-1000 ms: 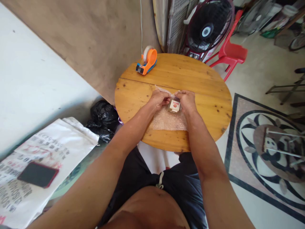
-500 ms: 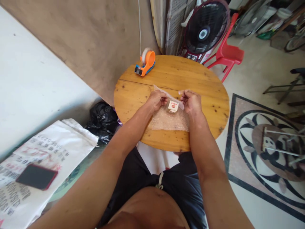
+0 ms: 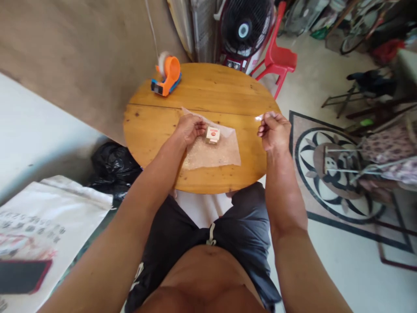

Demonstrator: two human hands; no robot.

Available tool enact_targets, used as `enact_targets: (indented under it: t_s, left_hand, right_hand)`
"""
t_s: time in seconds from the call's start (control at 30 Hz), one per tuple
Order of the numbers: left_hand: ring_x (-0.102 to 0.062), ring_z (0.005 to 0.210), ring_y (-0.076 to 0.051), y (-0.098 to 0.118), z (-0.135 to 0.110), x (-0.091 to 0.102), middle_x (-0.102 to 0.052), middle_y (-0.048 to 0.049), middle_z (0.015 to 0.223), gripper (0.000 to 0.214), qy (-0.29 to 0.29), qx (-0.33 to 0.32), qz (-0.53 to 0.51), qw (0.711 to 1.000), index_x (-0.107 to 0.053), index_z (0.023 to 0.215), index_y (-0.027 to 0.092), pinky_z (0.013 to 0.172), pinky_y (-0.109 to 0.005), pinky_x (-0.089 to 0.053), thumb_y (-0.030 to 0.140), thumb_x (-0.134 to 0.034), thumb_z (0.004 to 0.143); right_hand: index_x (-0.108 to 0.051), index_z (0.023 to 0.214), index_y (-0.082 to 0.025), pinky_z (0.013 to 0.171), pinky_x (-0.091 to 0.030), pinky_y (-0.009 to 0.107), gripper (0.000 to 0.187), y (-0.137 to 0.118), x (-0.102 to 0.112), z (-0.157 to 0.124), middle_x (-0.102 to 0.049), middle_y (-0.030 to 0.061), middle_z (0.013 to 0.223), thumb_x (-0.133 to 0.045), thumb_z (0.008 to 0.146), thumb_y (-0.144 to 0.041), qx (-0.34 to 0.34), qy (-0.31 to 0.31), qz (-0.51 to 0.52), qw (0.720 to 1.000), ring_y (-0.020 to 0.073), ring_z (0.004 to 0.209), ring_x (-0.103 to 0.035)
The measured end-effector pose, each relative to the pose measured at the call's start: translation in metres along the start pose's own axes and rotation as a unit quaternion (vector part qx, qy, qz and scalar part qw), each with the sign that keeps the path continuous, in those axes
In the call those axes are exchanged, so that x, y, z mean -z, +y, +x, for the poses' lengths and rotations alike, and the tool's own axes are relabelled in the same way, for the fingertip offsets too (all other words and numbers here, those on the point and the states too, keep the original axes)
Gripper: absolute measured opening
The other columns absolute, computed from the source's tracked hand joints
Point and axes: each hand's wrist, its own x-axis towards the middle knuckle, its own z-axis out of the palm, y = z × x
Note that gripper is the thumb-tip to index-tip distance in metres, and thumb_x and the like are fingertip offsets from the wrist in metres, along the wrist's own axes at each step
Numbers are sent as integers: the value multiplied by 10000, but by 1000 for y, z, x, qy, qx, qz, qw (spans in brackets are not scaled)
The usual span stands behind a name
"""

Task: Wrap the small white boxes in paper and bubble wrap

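Note:
A bubble-wrap bag [image 3: 213, 154] lies flat on the round wooden table [image 3: 202, 93]. A small box [image 3: 212, 134] with a red mark rests on it. My left hand [image 3: 190, 128] is closed on the bag's far left edge, just left of the box. My right hand [image 3: 274, 130] is off to the right over the table's edge, pinching a thin clear strip [image 3: 260, 117] between its fingers.
An orange tape dispenser [image 3: 166, 75] stands at the table's far left. Behind the table are a fan [image 3: 244, 28] and a red chair [image 3: 276, 56]. A black bag [image 3: 112, 163] and a white sack [image 3: 48, 213] with a dark phone [image 3: 19, 276] lie on the left.
My right hand has pulled away to the right with a clear strip, leaving the box and bag. My left hand stays on the bag. The view has swung right.

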Motion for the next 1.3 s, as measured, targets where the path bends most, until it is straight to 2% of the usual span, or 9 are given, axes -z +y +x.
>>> enact_targets:
  t_s: [0.13,0.27,0.5,0.7,0.87,0.97,1.03,1.17,1.3]
  left_hand:
    - [-576,551,-92,-1,1,2,-627,12,556,210,-9,-33,42,999,-568,713,183,534,-193,-486,78,-552,894]
    - [-578,595,-81,-2,-2,2,-649,54,567,251,-22,-37,61,997,-559,734,202,572,-179,-495,76,-522,947]
    - [-573,560,-93,-4,-5,-1,-644,12,579,266,-9,-57,68,996,-586,706,170,539,-195,-493,62,-493,931]
    - [-571,563,-97,-7,0,2,-629,-14,618,244,-7,-59,65,996,-578,737,141,537,-211,-473,60,-478,944]
    - [-557,551,-102,-4,-5,0,-637,-2,615,214,5,-68,99,993,-572,768,151,509,-230,-429,129,-503,970]
    - [-468,448,-84,-2,-11,0,-586,12,517,362,43,-121,150,980,-557,692,158,425,-234,-298,313,-519,1018]
    - [-411,399,-53,-3,-17,-1,-533,37,458,445,47,-213,154,964,-536,624,165,408,-220,-243,402,-568,999]
    - [-437,349,-61,-12,-33,-4,-571,46,464,412,-52,-391,92,914,-599,595,187,340,-222,-221,510,-731,815]
    - [-490,365,-68,-21,-45,-9,-625,22,508,407,-148,-386,113,904,-648,611,177,353,-199,-324,528,-831,706]
  right_hand:
    - [-532,759,-226,365,-362,154,228,12,84,2,-539,-85,606,-733,805,-322,25,150,-17,988,53,458,-511]
    - [-550,743,-215,375,-403,159,162,43,153,1,-559,-76,595,-700,785,-261,-31,268,-34,962,77,483,-575]
    - [-558,871,-216,392,-442,176,154,89,184,-31,-622,-65,625,-648,761,-274,-54,237,-35,969,105,503,-631]
    - [-498,951,-234,370,-389,160,289,87,183,-46,-611,-101,594,-653,716,-297,-28,207,-29,978,95,451,-598]
    - [-516,945,-229,366,-389,167,335,54,162,-49,-633,-80,630,-710,722,-387,37,149,-54,987,93,455,-604]
    - [-522,939,-230,362,-381,175,332,29,136,-49,-637,-68,649,-724,753,-417,67,105,-66,990,93,455,-602]
    - [-528,915,-229,355,-366,182,321,16,115,-48,-637,-60,662,-739,761,-413,72,63,-74,993,88,445,-589]
    - [-542,865,-228,365,-357,186,304,6,68,-40,-624,-57,674,-774,753,-390,69,-23,-95,993,72,446,-563]
    - [-564,802,-220,388,-362,202,241,6,15,-33,-575,-61,614,-765,772,-350,103,-100,-116,983,76,446,-532]
